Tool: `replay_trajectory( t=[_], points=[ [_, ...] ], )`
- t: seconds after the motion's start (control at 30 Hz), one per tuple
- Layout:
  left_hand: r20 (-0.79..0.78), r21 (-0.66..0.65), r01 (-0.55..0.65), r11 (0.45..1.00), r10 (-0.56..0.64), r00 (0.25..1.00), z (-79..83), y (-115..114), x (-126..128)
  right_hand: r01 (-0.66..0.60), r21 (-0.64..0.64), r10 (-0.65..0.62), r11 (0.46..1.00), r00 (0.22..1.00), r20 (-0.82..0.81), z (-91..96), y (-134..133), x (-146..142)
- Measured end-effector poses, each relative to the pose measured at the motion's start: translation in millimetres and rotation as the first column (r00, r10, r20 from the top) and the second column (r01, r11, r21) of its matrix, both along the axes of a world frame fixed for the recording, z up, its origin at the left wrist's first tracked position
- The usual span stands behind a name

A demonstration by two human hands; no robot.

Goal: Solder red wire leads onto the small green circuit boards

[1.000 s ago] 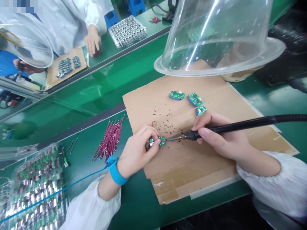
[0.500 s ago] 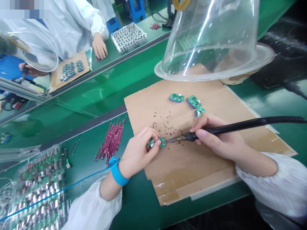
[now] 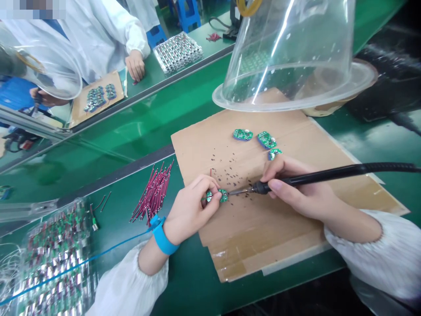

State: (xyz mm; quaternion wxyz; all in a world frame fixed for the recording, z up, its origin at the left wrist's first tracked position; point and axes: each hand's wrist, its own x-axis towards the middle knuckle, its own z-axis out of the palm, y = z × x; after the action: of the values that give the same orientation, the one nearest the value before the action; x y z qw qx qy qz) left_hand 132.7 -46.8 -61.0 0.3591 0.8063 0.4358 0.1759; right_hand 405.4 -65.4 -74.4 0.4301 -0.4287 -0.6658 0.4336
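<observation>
Green circuit board (image 3: 216,195) sits pinched in the left hand's fingers (image 3: 204,182), beside a soldering iron (image 3: 296,180).

No legible text, label, brand or number anywhere. Only pale printed marks on the green circuit boards (image 3: 242,134) lying on the cardboard sheet (image 3: 263,245), too small to read. Nothing readable on the soldering iron (image 3: 315,177) either.
</observation>
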Motion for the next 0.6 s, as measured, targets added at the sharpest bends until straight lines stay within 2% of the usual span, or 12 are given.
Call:
replay_trajectory(
  t=[0.23,0.47,0.6],
  points=[
    [0.004,0.016,-0.020,1.000,0.020,1.000,-1.8,-1.3,1.2,0.001,-0.007,-0.001,1.000,1.000,-0.009,-0.4,0.0,0.8],
    [0.018,-0.007,-0.024,1.000,0.024,1.000,-2.1,-0.4,0.8,0.104,-0.017,-0.105,0.994,0.993,-0.054,-2.2,0.2,2.1],
    [0.024,-0.013,-0.030,0.999,0.030,0.999,-2.2,-0.3,0.2,0.114,-0.015,-0.115,0.993,0.992,-0.060,-2.5,0.2,2.5]
  ],
)
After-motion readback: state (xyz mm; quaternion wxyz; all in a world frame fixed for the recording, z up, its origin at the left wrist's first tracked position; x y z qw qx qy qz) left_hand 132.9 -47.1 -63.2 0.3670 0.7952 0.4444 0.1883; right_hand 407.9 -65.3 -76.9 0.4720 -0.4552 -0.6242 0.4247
